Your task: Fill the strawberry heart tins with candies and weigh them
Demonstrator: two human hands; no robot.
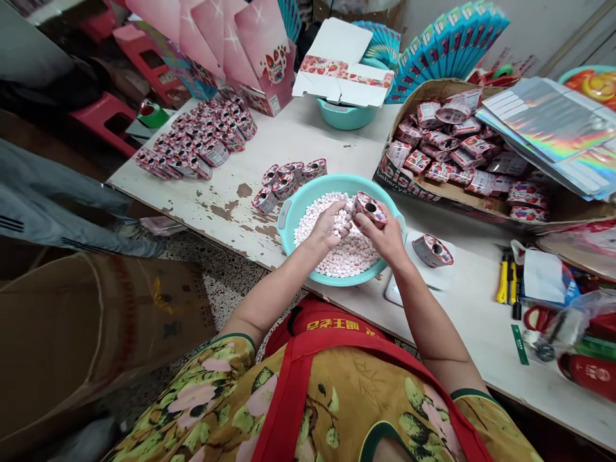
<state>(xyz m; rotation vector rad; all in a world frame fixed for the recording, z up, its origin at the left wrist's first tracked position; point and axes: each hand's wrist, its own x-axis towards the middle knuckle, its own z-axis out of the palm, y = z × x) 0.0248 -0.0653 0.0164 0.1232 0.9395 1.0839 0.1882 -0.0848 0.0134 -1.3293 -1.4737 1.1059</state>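
A turquoise basin [287, 251] in front of me holds a heap of small pale-pink candies [346, 260]. Over it, my left hand [332, 223] is cupped around a small pile of these candies. My right hand [387, 239] grips a small printed container [369, 209] with a dark round hole facing up, close beside the left fingers. Another such container [432, 250] stands on a flat pale device, probably a scale [445, 277], right of the basin. Several more containers [285, 185] stand just behind the basin's left side.
Many similar containers [202, 138] stand grouped at the table's back left. A cardboard box [409, 186] at right is full of wrapped ones, with shiny sheets [553, 128] on top. Yellow cutters [503, 280] lie at right; a big carton [158, 308] stands on the floor at left.
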